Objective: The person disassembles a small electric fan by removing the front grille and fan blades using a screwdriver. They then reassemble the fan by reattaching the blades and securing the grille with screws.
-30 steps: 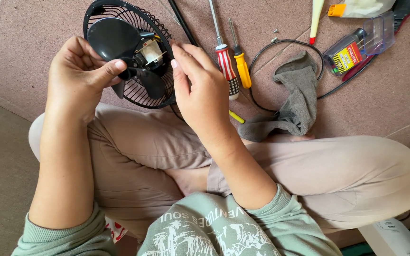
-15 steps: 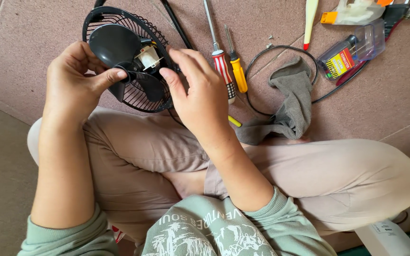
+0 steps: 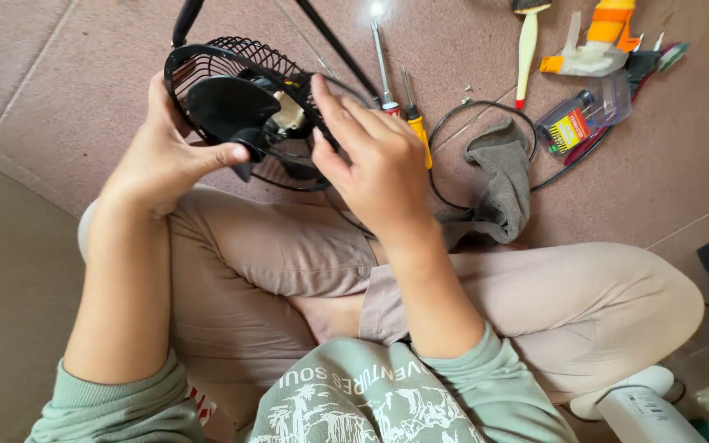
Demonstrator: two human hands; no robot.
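Nearby, screwdrivers (image 3: 404, 107) and grey cloth (image 3: 498, 176) (on floor) flank both hands (image 3: 264, 156) clamped on fan (image 3: 240, 111).

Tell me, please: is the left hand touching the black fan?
Touching. The head view shows the left hand gripping the black fan: its thumb presses on the dark hub, with fingers wrapped behind the wire cage.

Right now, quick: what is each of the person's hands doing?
Left hand: closed on the small black fan, thumb against its hub.
Right hand: fingers curled around the fan's wire cage on the other side, holding it.
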